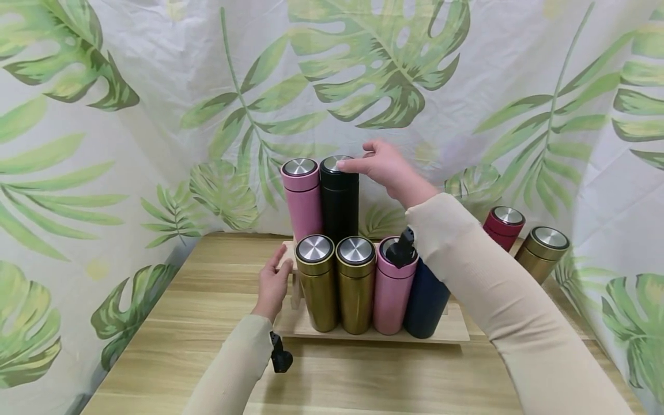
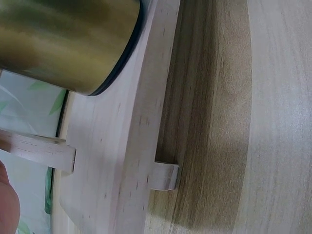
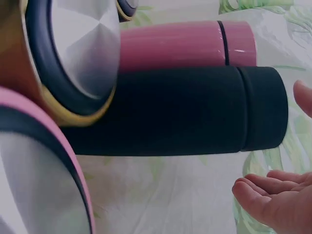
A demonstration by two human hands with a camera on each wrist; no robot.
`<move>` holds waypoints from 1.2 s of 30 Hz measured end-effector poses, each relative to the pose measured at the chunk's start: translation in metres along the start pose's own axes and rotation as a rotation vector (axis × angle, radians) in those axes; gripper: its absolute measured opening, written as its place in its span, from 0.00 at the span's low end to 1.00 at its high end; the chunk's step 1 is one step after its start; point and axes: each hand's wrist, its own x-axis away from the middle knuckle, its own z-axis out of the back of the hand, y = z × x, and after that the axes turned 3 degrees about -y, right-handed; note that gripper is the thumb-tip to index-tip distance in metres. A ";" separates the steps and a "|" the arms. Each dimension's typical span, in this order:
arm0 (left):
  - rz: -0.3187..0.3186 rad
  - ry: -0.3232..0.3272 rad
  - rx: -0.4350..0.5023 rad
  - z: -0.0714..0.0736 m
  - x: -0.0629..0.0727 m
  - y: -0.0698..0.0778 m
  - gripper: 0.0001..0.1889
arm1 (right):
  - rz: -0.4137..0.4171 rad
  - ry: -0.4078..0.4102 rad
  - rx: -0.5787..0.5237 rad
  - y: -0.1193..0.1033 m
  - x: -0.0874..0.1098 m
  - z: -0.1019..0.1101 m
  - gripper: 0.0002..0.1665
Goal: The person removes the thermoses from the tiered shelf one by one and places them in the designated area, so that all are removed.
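Observation:
A black thermos bottle (image 1: 339,202) stands upright on the back tier of a wooden rack (image 1: 290,328), beside a pink thermos (image 1: 303,210). At its silver-topped lid is my right hand (image 1: 386,170); the right wrist view shows thumb and fingers spread, apart from the lid. My left hand (image 1: 272,285) is at the left end of the rack's upper board, fingers fairly straight; whether it bears on the wood is unclear. Along the front tier stand two gold thermoses (image 1: 317,294) (image 1: 357,297), another pink one (image 1: 391,294) and a dark blue one (image 1: 427,302), its top hidden by my right forearm.
Beyond my right arm stand a red thermos (image 1: 503,227) and a gold thermos (image 1: 542,253), partly covered by the sleeve. The rack rests on a wood-grain table (image 1: 207,323). A leaf-patterned cloth (image 1: 155,86) hangs behind it. A black wrist camera (image 1: 402,249) overlaps the front pink lid.

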 end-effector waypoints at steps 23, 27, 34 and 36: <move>0.004 0.000 -0.006 0.001 -0.001 -0.001 0.24 | 0.055 0.006 -0.030 0.004 -0.005 -0.026 0.40; 0.001 0.002 -0.005 0.001 -0.002 -0.001 0.24 | 0.064 0.031 -0.036 0.004 -0.005 -0.026 0.36; 0.009 0.007 -0.008 0.000 -0.002 -0.002 0.24 | 0.087 0.090 -0.061 0.009 -0.008 -0.025 0.32; 0.008 0.009 -0.011 0.000 -0.002 -0.002 0.24 | 0.088 0.105 -0.060 0.009 -0.009 -0.025 0.32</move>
